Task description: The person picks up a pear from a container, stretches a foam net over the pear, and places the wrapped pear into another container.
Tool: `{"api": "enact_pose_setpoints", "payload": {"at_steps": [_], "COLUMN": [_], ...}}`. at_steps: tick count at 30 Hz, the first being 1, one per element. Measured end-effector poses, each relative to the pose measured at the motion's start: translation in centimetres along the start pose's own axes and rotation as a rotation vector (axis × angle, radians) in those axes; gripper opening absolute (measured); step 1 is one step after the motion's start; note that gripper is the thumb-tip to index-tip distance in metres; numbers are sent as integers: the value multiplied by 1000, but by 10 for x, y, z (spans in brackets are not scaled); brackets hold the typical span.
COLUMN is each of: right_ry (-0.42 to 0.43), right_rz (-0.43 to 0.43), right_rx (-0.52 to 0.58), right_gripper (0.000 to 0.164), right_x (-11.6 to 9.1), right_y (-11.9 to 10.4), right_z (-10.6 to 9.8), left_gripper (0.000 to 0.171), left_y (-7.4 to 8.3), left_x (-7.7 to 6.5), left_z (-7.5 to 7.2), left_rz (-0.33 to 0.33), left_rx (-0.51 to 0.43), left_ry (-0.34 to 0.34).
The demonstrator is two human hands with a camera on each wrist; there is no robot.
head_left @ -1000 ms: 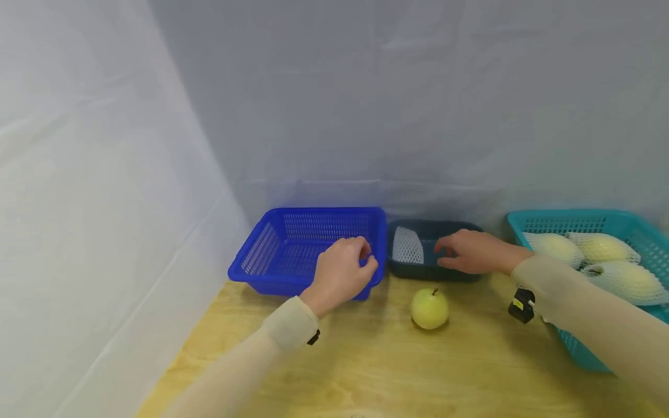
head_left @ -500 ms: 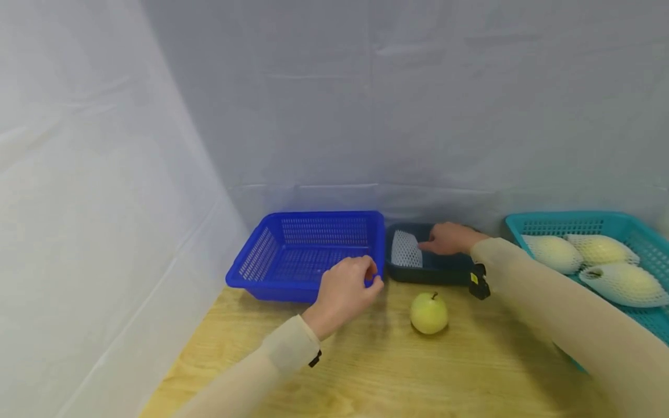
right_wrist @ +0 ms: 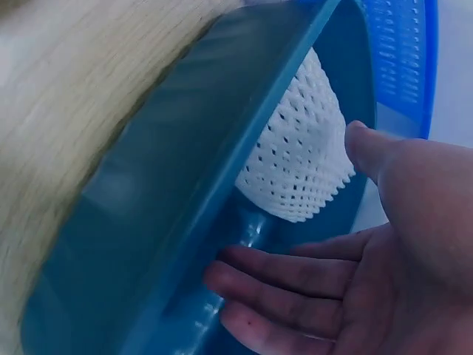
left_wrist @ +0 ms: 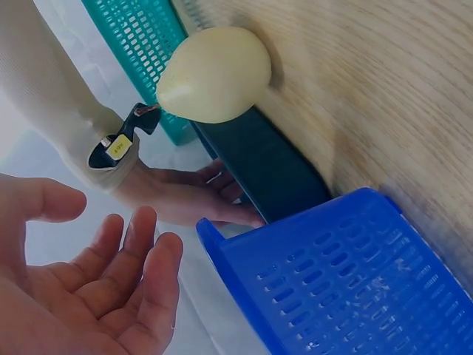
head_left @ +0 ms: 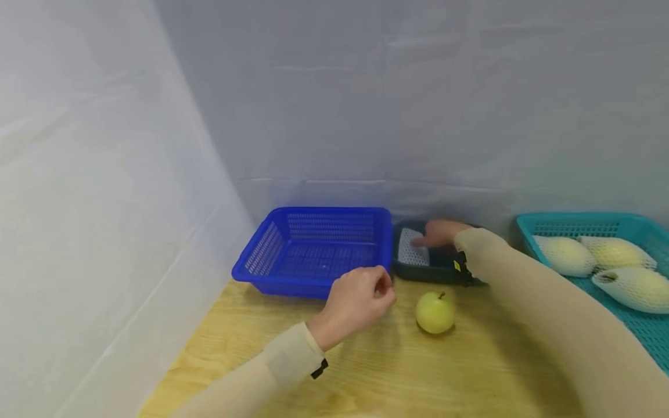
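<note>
My right hand [head_left: 441,232] reaches into a small dark teal tray [head_left: 436,274], beside a white foam fruit net [head_left: 413,255]. In the right wrist view the thumb is next to the net [right_wrist: 295,148]; the fingers, lightly bent, lie lower in the tray with a gap between. Whether the thumb touches the net I cannot tell. My left hand [head_left: 358,299] hovers by the front right corner of the blue basket [head_left: 292,288], fingers loosely curled and holding nothing. A yellow-green pear [head_left: 435,313] without a net stands on the table in front of the tray.
At the right stands a turquoise basket [head_left: 580,218] with several pears in white foam nets [head_left: 635,288]. White sheeting [head_left: 334,116] rises behind and to the left of the wooden table [head_left: 366,371]. The blue basket stands directly left of the dark tray.
My right hand has moved left inside the tray, up to the foam net. My left hand has shifted slightly down and right, away from over the blue basket.
</note>
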State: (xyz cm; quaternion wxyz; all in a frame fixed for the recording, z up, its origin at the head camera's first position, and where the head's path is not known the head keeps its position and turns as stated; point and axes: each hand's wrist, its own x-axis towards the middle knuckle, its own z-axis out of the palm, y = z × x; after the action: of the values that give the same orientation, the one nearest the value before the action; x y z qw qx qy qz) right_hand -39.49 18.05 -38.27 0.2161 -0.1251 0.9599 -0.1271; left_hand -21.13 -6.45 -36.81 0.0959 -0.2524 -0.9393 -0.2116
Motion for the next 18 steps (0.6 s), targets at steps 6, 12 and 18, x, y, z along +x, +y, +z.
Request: {"api": "enact_pose_setpoints", "payload": {"at_steps": [6, 12, 18], "right_ry": [-16, 10, 50], "right_rz": [-14, -46, -112], "right_rx": [34, 19, 1], "right_gripper": [53, 25, 23], "right_x": [10, 15, 4], "right_y": [0, -1, -2], "right_z": [7, 12, 6], "left_gripper": [6, 5, 6], "left_y": [-1, -2, -4], "left_x": [-2, -2, -3], "left_z": [-1, 1, 2], "left_rz": [5, 12, 4], "left_rx": [10, 15, 12], "left_ry": [17, 18, 8]}}
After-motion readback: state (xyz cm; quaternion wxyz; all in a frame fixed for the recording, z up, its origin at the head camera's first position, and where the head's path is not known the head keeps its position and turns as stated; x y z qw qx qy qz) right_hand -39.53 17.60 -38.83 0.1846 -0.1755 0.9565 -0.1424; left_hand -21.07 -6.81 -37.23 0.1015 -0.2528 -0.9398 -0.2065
